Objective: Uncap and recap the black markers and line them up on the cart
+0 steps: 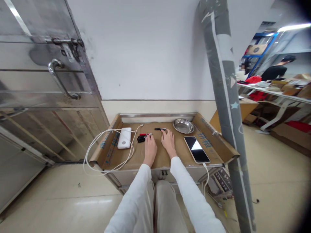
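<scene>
My left hand (150,148) has its fingers curled over the right ends of a small bunch of pens. Among them are black pens (141,139) and a red pen (143,134), lying close together on the cardboard-lined tabletop (136,158). Farther up and to the right, a single black pen (159,129) lies crosswise, its right end at the fingertips of my right hand (168,141). Those fingers are bent and close on that end. The exact grip of both hands is partly hidden by the fingers.
On the left lies a white power bank (124,138) with a looped white cable (87,155). A round metal dish (184,126) and a phone (196,149) stand on the right. A tall wrapped roll (227,97) leans beside the table; a metal door (48,84) is left. People sit far right.
</scene>
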`<state>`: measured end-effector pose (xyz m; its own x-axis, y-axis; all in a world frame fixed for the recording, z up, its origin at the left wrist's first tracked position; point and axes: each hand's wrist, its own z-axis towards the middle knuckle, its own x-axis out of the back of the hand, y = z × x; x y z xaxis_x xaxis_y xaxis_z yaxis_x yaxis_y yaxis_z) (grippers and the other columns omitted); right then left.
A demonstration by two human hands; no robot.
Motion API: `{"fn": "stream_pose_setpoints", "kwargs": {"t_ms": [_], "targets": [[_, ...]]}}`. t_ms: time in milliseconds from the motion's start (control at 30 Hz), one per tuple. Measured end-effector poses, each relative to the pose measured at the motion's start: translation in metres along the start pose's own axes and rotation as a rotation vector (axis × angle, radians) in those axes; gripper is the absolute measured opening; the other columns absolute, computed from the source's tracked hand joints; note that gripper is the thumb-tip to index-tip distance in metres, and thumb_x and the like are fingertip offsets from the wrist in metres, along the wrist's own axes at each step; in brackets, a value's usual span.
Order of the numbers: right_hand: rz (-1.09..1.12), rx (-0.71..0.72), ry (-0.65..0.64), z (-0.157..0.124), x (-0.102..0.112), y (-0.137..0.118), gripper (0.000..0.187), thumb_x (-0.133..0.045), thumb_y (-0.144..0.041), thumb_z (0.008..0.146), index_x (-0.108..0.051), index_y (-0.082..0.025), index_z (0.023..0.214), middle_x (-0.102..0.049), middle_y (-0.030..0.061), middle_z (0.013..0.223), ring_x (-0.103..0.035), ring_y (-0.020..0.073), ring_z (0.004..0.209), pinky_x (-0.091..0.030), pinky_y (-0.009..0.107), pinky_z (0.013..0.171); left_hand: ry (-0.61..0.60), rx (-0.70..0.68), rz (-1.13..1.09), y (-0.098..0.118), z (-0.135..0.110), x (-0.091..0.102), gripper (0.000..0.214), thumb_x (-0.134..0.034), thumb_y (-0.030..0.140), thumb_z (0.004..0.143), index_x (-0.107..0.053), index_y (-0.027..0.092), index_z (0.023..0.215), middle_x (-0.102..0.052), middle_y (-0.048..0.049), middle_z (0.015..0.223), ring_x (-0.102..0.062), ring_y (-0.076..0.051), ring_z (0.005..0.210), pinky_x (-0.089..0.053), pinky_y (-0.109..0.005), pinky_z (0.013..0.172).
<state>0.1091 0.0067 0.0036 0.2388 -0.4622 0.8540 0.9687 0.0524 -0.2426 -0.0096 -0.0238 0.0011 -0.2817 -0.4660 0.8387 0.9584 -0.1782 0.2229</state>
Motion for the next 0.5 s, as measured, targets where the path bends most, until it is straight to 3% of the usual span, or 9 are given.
{"fn": "stream_pose_setpoints", "kwargs": {"t_ms": [167, 367, 500], "targets": [[-0.015, 0.012, -0.034, 0.000, 0.002, 0.000, 0.027, -0.040, -0.016, 0.087, -0.059, -0.017, 0.105, -0.057, 0.0126, 0.106, -0.048, 0.0237, 0.100, -0.035, 0.035, 0.086, -0.058, -0.118, -0.031, 0.000, 0.002, -0.006, 0.030, -0.031, 0.003, 0.087, -0.058, 0.010, 0.099, -0.059, -0.0156, 0.104, -0.052, -0.025, 0.109, -0.041, -0.041, 0.095], [0.003, 0.013, 0.015, 0.002, -0.001, 0.001, 0.037, -0.037, -0.014, 0.088, -0.049, -0.018, 0.123, -0.053, 0.0117, 0.125, -0.046, 0.0228, 0.108, -0.034, 0.035, 0.089, -0.086, -0.164, -0.121, -0.003, 0.006, -0.012, 0.023, -0.035, 0.007, 0.090, -0.056, 0.014, 0.095, -0.057, -0.0093, 0.097, -0.054, -0.020, 0.101, -0.043, -0.037, 0.094], [-0.011, 0.021, -0.029, 0.002, 0.000, 0.003, 0.026, -0.039, -0.013, 0.087, -0.058, -0.016, 0.105, -0.060, 0.0117, 0.108, -0.048, 0.0231, 0.100, -0.035, 0.034, 0.085, -0.123, -0.178, -0.194, -0.001, 0.012, -0.015, 0.022, -0.034, 0.007, 0.091, -0.054, 0.016, 0.094, -0.057, -0.0075, 0.097, -0.054, -0.018, 0.099, -0.043, -0.036, 0.094]]}}
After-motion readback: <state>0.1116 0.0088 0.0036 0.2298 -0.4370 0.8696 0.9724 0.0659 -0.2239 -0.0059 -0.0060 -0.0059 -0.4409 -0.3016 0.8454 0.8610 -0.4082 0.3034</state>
